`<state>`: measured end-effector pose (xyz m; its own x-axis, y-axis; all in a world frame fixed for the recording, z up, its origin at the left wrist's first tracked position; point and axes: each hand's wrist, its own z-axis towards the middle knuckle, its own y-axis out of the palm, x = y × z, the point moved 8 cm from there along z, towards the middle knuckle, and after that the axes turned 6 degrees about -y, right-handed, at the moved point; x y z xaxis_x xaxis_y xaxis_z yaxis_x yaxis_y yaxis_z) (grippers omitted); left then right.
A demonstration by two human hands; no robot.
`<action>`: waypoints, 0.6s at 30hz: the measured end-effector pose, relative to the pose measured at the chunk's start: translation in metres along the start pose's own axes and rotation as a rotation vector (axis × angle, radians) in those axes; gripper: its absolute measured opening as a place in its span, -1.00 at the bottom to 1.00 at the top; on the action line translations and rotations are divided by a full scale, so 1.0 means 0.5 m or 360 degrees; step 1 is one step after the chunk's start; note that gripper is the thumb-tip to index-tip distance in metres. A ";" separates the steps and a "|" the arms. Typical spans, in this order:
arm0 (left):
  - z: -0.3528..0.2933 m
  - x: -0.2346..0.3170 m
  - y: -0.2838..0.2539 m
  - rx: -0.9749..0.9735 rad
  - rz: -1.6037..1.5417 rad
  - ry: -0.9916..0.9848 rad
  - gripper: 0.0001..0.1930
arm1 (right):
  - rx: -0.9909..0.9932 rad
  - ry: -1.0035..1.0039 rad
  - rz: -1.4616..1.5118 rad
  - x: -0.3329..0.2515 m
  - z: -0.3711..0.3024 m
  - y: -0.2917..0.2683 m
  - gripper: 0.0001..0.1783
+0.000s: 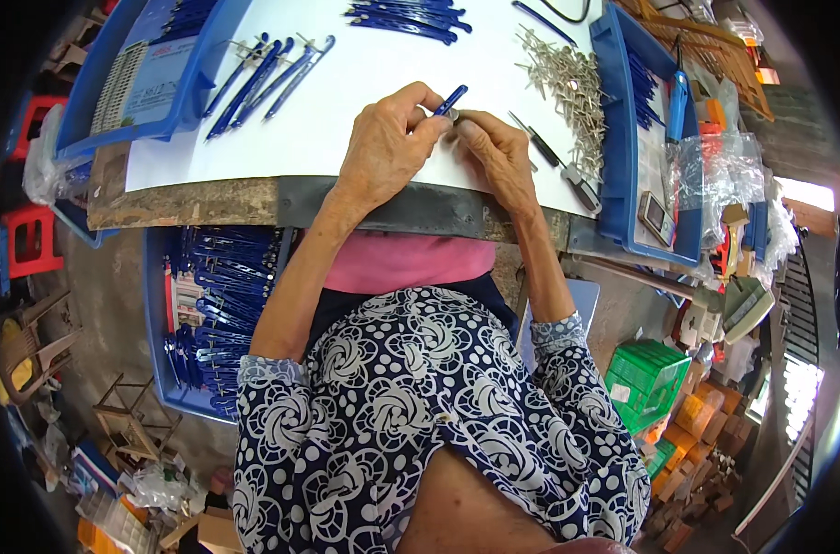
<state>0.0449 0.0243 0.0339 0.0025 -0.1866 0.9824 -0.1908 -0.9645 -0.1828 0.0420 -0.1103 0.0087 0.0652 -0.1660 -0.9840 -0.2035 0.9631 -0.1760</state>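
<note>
Above the near edge of the white tabletop, my left hand (pixel 383 148) pinches a slim blue part (pixel 452 99), its far end jutting up past the fingers. My right hand (pixel 498 157) meets it from the right, thumb and fingers closed on a small metal piece (pixel 453 115) at the blue part; the fingers partly cover it. To the left lie several blue parts (pixel 272 85) with metal pieces fitted. A heap of loose T-shaped metal pieces (pixel 568 92) spreads on the right. Between that heap and my right hand are a black-handled screwdriver (pixel 581 187) and another slim dark tool (pixel 538 143).
More blue parts (pixel 406 18) lie at the table's far side. Blue bins stand at left (pixel 184 120) and right (pixel 623 208); the right one holds a small device (pixel 655 220). Below the table edge, another bin (pixel 154 314) is full of blue parts. A green crate (pixel 646 383) sits lower right.
</note>
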 end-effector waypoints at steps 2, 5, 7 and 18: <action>-0.003 0.000 -0.024 0.0073 0.0015 0.0003 -0.87 | -0.0015 0.0002 -0.0083 0.006 -0.002 0.007 -0.74; -0.005 0.000 -0.064 0.0186 0.0003 0.0034 -0.87 | -0.0044 -0.0068 -0.0178 0.009 -0.002 0.012 -0.72; -0.004 -0.010 -0.096 0.0277 -0.0040 0.0027 -0.86 | -0.0054 -0.0059 -0.0229 0.007 -0.002 0.013 -0.73; 0.001 -0.037 -0.193 0.0719 0.0309 0.0023 -0.82 | -0.0015 -0.0077 -0.0200 0.021 0.001 0.011 -0.76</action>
<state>0.0636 0.1209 0.0332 -0.0051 -0.3715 0.9284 0.2583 -0.8974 -0.3577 0.0423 -0.1065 -0.0027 0.1378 -0.2745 -0.9517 -0.2002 0.9333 -0.2981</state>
